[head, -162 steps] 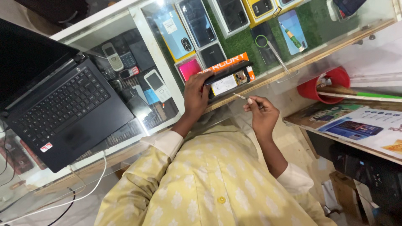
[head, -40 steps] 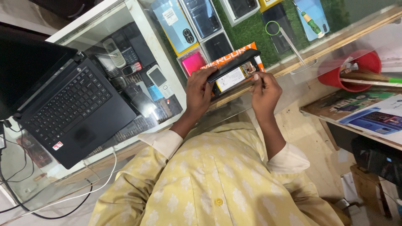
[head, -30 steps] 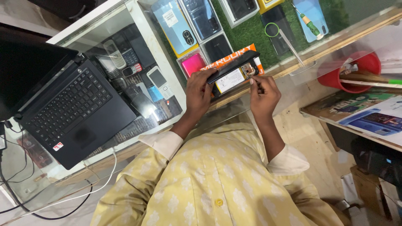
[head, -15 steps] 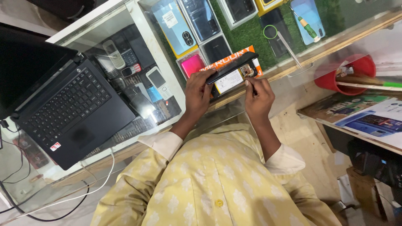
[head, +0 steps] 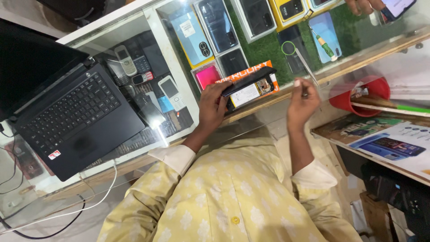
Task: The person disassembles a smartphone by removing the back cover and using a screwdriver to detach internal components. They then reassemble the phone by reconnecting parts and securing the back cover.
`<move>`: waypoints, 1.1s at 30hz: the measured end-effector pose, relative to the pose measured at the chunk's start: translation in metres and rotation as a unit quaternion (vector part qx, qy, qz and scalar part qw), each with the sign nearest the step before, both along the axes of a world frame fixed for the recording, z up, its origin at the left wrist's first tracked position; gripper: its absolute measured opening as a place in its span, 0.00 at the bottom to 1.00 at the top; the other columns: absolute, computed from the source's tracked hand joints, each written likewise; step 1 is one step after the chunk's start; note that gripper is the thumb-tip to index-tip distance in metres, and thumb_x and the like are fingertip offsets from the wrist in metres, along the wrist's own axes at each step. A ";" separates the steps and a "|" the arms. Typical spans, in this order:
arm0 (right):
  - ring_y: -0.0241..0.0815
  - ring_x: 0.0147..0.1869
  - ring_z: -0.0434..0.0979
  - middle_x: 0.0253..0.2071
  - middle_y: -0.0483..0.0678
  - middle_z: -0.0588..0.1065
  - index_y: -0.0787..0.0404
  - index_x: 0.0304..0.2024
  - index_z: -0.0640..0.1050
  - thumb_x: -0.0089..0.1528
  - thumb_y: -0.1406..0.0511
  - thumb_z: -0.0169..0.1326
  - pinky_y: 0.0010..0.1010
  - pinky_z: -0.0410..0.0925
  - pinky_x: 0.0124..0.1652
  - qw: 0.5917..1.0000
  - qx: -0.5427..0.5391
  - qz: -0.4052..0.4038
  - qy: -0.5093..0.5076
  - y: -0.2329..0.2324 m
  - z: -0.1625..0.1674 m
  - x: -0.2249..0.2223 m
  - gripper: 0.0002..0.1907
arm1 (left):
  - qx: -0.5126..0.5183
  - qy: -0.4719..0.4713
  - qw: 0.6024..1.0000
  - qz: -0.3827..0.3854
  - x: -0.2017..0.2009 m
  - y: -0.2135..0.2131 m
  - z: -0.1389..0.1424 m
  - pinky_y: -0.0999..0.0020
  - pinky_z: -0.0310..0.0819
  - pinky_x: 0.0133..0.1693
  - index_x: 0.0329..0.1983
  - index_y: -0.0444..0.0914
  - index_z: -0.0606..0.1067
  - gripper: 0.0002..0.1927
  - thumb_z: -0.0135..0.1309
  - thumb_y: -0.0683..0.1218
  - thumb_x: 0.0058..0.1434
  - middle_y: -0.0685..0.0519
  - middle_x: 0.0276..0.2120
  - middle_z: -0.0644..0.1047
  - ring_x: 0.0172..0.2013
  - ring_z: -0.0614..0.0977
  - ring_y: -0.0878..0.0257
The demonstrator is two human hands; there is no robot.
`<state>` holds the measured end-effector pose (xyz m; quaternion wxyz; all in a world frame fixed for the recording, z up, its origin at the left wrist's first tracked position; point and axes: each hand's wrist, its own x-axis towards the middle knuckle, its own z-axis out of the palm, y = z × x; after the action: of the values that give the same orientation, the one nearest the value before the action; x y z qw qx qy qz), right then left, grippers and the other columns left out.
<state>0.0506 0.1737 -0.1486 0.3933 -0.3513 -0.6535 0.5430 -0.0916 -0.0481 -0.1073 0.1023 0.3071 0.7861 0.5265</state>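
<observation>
My left hand (head: 212, 105) grips an opened black phone (head: 248, 87) by its left end, just above the glass counter (head: 179, 112); the phone's white battery and inner parts show. My right hand (head: 302, 103) is raised to the right of the phone, apart from it. Its fingers pinch a small thin metal tool (head: 304, 92). Under the phone lies an orange box behind the glass.
An open black laptop (head: 76, 116) sits on the counter at left, with a white cable (head: 89, 201) below it. Boxed phones lie under the glass. Tweezers (head: 307, 60) and a screwdriver (head: 324, 45) rest on top. A red bowl (head: 354, 96) stands at right. Another person's hand (head: 363, 5) holds a phone at the top.
My right hand has drawn back from the phone to the right, still pinching the tool. My left hand keeps hold of the phone.
</observation>
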 end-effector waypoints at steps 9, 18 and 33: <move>0.56 0.59 0.68 0.52 0.56 0.69 0.66 0.54 0.78 0.65 0.73 0.63 0.44 0.63 0.55 0.893 0.376 0.008 -0.248 0.090 0.033 -0.016 0.15 | -0.017 0.018 1.000 0.011 0.002 0.005 -0.002 0.59 0.69 0.52 0.57 0.39 0.77 0.19 0.55 0.36 0.62 0.48 0.47 0.80 0.47 0.78 0.51; 0.58 0.56 0.70 0.49 0.57 0.72 0.65 0.48 0.77 0.65 0.74 0.63 0.48 0.64 0.53 0.894 0.360 0.071 -0.259 0.130 0.029 -0.028 0.11 | -0.046 0.006 0.998 0.045 0.006 0.011 0.006 0.58 0.68 0.54 0.55 0.39 0.78 0.18 0.56 0.37 0.60 0.49 0.48 0.81 0.48 0.77 0.51; 0.42 0.45 0.83 0.44 0.52 0.80 0.64 0.47 0.82 0.64 0.74 0.64 0.29 0.74 0.42 0.926 0.206 0.296 -0.111 0.075 0.052 -0.116 0.09 | -0.056 0.022 0.996 0.063 0.012 0.012 0.007 0.56 0.66 0.55 0.56 0.39 0.77 0.18 0.57 0.38 0.61 0.48 0.48 0.80 0.49 0.77 0.50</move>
<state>-0.0659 0.2482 -0.0964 0.2035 -0.1111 -0.8649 0.4453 -0.0796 -0.0364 -0.1005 0.0686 0.2622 0.8340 0.4806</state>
